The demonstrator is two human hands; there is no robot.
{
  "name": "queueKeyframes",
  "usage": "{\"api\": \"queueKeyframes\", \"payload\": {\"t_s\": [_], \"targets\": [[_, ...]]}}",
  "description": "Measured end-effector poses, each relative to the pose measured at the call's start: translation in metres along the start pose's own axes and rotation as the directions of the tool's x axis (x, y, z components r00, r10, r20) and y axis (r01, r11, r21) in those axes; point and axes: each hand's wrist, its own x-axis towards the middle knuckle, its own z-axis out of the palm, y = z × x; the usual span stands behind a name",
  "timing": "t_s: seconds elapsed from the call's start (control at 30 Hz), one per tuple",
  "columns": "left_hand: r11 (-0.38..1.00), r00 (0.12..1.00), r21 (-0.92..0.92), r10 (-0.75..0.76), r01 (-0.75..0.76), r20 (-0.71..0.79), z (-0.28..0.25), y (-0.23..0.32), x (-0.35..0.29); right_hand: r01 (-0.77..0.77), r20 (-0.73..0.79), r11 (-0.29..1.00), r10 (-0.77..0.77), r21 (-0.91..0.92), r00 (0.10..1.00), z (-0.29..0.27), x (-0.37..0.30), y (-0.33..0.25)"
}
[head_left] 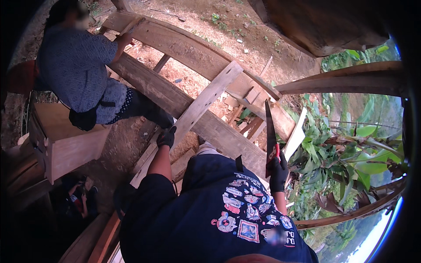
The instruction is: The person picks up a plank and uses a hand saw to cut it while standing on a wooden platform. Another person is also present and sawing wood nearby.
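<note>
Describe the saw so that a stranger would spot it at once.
Find the dark printed shirt, low in the middle. Up to its right, the gloved right hand holds the saw. Its dark, tapering blade and red-marked handle set it apart from the pale wood nearby.

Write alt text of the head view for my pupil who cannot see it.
A person's black-gloved right hand holds a handsaw, blade upward; their gloved left hand is on a plank lying across wooden boards. Another person in a blue-grey top is at upper left; leafy plants grow at right.
</note>
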Motion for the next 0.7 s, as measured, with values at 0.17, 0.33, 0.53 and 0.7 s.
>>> {"api": "queueKeyframes", "payload": {"t_s": [0.17,0.33,0.53,0.7], "targets": [[0.995,0.989,0.022,-0.102,0.101,0.11,-0.019,0.026,0.001,0.032,-0.059,0.999,-0.029,0.04,0.998,0.003,0.006,-0.017],[0.991,0.991,-0.093,-0.088,0.098,0.101,0.014,-0.018,0.031,0.442,-0.062,0.815,-0.498,-0.374,0.865,-0.05,0.048,-0.018],[0.993,0.996,-0.075,-0.088,0.088,0.006,0.001,0.01,0.011,0.381,0.016,0.923,-0.381,-0.047,0.925,-0.052,0.013,-0.116],[0.995,0.995,-0.057,-0.089,0.086,-0.05,0.014,-0.003,0.012,0.446,0.294,0.861,-0.373,-0.243,0.88,0.002,0.037,-0.129]]}}
